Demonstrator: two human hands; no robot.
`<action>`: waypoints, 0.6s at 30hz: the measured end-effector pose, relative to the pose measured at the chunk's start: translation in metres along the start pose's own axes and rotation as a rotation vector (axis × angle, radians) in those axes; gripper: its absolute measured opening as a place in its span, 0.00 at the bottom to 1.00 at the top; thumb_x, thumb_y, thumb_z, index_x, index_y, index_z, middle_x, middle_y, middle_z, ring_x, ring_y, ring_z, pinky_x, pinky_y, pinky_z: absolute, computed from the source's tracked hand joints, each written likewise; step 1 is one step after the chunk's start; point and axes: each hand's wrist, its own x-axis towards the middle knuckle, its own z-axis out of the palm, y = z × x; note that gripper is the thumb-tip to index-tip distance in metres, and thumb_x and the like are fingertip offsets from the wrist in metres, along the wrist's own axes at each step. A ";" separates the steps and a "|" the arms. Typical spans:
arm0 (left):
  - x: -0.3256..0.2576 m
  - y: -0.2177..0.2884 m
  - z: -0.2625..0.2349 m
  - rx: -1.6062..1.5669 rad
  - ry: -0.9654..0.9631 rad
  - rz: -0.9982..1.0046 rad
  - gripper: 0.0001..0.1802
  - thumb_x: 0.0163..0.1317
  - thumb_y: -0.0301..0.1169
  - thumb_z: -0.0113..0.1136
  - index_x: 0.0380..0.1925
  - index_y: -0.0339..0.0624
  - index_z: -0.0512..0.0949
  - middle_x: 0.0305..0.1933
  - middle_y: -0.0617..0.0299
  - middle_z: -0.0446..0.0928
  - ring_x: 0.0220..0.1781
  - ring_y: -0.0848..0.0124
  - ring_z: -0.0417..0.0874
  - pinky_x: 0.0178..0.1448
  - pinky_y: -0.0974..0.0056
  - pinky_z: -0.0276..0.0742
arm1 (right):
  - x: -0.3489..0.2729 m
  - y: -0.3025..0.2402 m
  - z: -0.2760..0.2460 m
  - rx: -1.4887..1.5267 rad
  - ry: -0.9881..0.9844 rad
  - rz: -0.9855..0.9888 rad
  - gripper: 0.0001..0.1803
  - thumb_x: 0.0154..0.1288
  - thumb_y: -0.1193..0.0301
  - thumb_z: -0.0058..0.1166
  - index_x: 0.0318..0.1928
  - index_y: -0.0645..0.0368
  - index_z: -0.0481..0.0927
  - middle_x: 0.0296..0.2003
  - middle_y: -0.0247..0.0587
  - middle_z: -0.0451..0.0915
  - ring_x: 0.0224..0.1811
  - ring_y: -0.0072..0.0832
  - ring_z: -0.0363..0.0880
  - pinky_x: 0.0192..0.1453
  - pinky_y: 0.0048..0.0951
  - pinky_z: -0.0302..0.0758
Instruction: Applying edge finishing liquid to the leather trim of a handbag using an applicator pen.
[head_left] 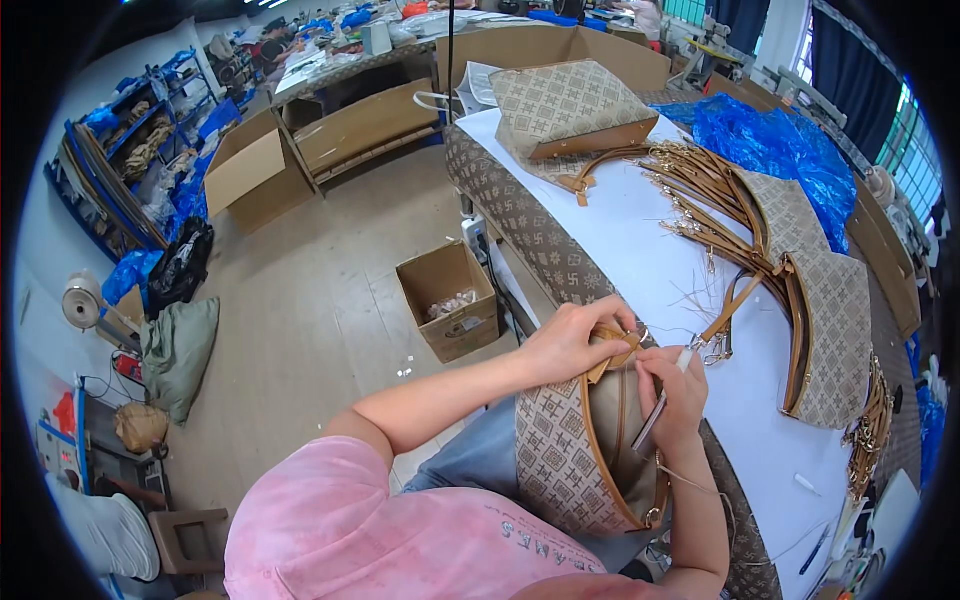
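Observation:
A beige patterned handbag (556, 455) with brown edging rests on my lap against the table edge, its mouth turned up and showing a plain lining. My left hand (578, 342) pinches a tan leather strap (604, 368) at the bag's upper rim. Close beside it, my right hand (676, 392) is closed around a slim silver tool (649, 424); its exact kind does not show. A white stick-like part rises between those fingers. Just past the right hand, a tan strap with a metal clasp (718, 348) lies on the table.
On the white tabletop (620, 250) are bundled tan straps (715, 205), more patterned bags (835, 320) and blue plastic (775, 145). A white marker-like stick (807, 485) lies to the right. A cardboard box (450, 300) with scraps stands on the floor, left of the table.

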 end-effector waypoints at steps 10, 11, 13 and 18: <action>0.028 -0.009 -0.012 -0.051 -0.251 -0.005 0.13 0.60 0.25 0.67 0.45 0.39 0.81 0.41 0.62 0.85 0.46 0.76 0.83 0.52 0.67 0.78 | 0.012 -0.003 -0.010 -0.042 -0.084 0.136 0.17 0.56 0.86 0.62 0.45 0.59 0.80 0.37 0.46 0.85 0.35 0.44 0.82 0.40 0.35 0.78; 0.026 -0.009 -0.013 -0.078 -0.244 -0.031 0.13 0.60 0.27 0.67 0.45 0.41 0.81 0.39 0.60 0.85 0.43 0.74 0.84 0.51 0.66 0.78 | 0.014 -0.003 -0.011 -0.019 -0.127 0.164 0.16 0.57 0.85 0.62 0.45 0.58 0.80 0.37 0.46 0.84 0.35 0.43 0.82 0.39 0.35 0.78; 0.026 -0.009 -0.014 -0.129 -0.287 -0.058 0.14 0.59 0.28 0.67 0.45 0.42 0.81 0.36 0.58 0.85 0.41 0.72 0.85 0.49 0.65 0.78 | 0.014 0.002 -0.011 -0.026 -0.167 0.238 0.15 0.57 0.85 0.62 0.45 0.58 0.80 0.37 0.45 0.84 0.35 0.42 0.82 0.39 0.34 0.77; 0.032 -0.014 -0.009 -0.169 -0.322 -0.203 0.11 0.62 0.23 0.64 0.45 0.37 0.80 0.40 0.64 0.84 0.43 0.79 0.80 0.51 0.71 0.76 | 0.008 0.019 -0.013 -0.001 -0.274 0.239 0.12 0.60 0.81 0.62 0.44 0.58 0.81 0.36 0.44 0.84 0.35 0.40 0.82 0.37 0.33 0.77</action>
